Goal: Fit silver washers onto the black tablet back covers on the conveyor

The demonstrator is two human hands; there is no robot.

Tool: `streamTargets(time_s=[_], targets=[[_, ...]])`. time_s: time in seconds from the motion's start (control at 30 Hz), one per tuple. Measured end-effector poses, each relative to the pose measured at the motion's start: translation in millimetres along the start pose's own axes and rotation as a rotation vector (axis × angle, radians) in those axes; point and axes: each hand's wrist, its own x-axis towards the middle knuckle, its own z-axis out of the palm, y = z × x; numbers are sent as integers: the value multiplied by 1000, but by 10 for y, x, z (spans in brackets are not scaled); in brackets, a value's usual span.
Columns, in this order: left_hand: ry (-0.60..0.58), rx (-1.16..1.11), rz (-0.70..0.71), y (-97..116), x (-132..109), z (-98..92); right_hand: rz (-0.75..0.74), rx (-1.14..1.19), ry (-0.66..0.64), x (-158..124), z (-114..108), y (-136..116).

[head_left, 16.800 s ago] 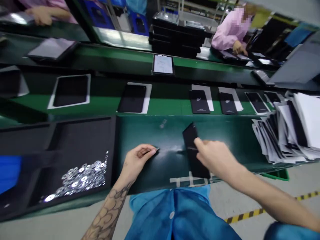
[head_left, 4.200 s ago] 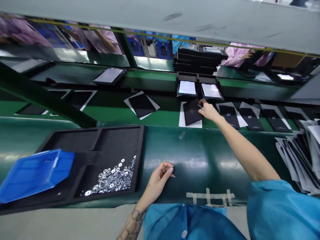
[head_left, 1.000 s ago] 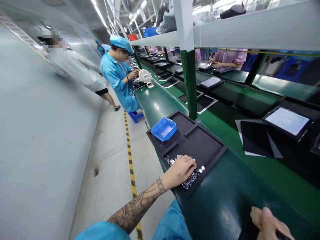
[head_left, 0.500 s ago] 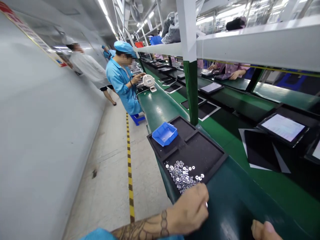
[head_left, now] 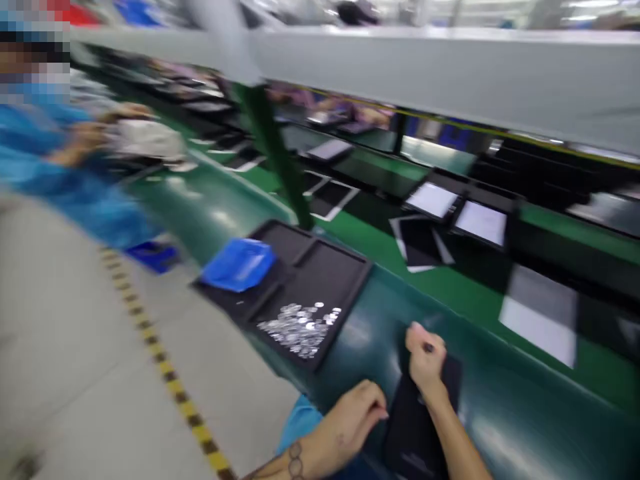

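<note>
My left hand, with its tattooed wrist, hovers over the green bench just left of a dark flat tablet-like device. Its fingers are pinched together, and blur hides what is between them. Above the device's far end, my right hand is closed in a fist; a small dark round spot shows at it, too blurred to name. Beyond my left hand, a black divided tray holds a heap of shiny metal washers. A blue plastic bin sits in the tray's left part.
A co-worker in blue sits at the bench farther left. A green post rises behind the tray under a white shelf. Tablets with lit screens and a grey-white sheet lie on the line beyond. Yellow-black tape marks the floor.
The view has swung right and down. My left hand has come away from the washers toward the dark device. My right hand, barely visible before, now shows fully as a fist over the device.
</note>
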Motion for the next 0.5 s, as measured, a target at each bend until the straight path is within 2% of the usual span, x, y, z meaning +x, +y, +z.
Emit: streamTargets(time_s=[0.07,0.13,0.2,0.3,0.4,0.5], targets=[[9,3,41,59,-19,-42,40,32,63,50,-138,-86],[11,16,102,77,8,-6,125,30,188,-29,-458,-112],[23,42,175,81,11,91,232,-63,287,-312,-839,-143],[38,59,267,101,-2,254,376,-280,273,-968,-1278,-209],[20,12,304,165,79,363,475,-339,229,-1567,-1390,-266],[-65,-40,304,257,278,427,547,-161,203,-1853,-1266,-289]])
